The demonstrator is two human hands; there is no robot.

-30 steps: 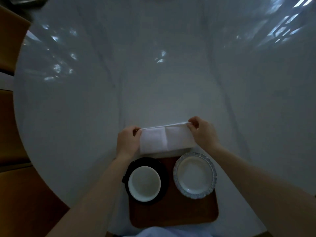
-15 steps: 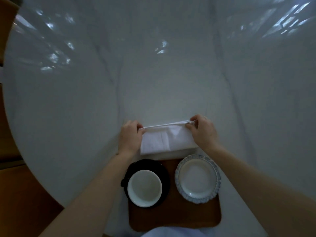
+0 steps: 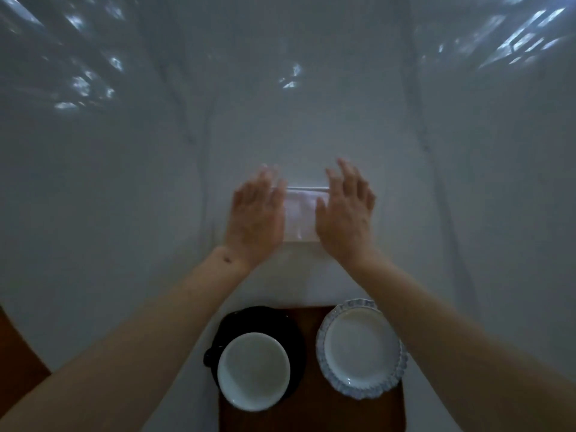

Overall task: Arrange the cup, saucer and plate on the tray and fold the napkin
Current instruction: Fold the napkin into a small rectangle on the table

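Head view, left to right: our left hand (image 3: 255, 213) and right hand (image 3: 344, 213), fingers straight and slightly apart, lie flat over the folded napkin (image 3: 300, 213) on the white table (image 3: 124, 182), cup (image 3: 254, 371) on black saucer (image 3: 246, 319) and plate (image 3: 361, 347) nearer us on the tray (image 3: 308, 406).

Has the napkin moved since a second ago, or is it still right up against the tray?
Yes. The napkin now lies farther out on the table, with a clear gap to the tray; earlier it lay at the tray's far edge.
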